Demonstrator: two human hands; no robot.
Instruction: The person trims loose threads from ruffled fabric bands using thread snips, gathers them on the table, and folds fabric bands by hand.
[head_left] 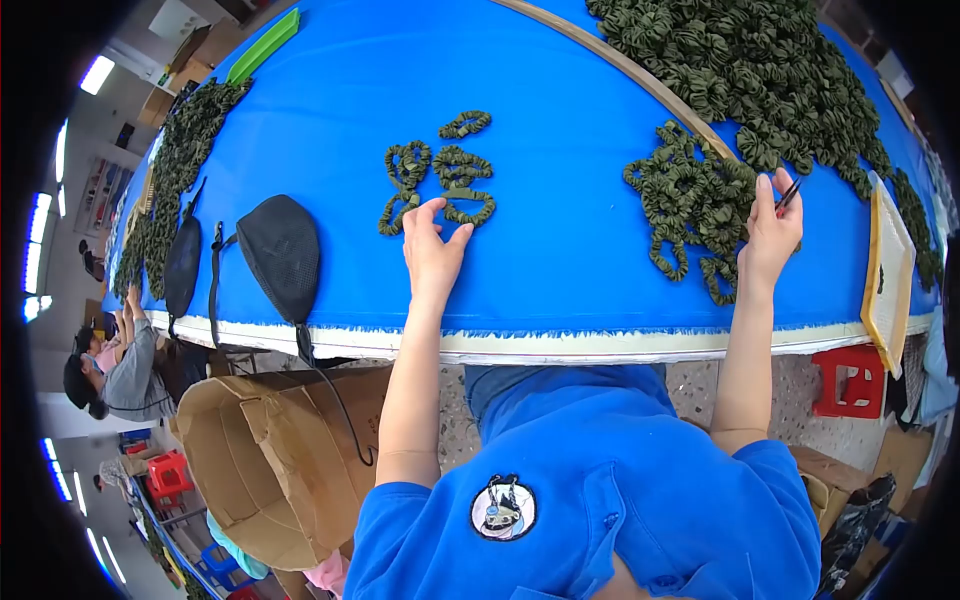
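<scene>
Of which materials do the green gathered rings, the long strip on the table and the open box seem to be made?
Green gathered rings: probably matte fabric, given the tight puckers.
Long strip: likely bare wood, dull; it is light brown and looks rigid.
Open box: apparently plain cardboard, with matte brown, creased walls.

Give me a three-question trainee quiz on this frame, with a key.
1. Which hand holds the dark pointed tool?
2. True or false: the left hand is at the large scrunchie heap.
3. What borders that heap on its left in the picture? A) red stool; B) wooden strip; C) cardboard box.

Key: 1: the right hand. 2: False; it is at the loose scrunchies. 3: B.
</scene>
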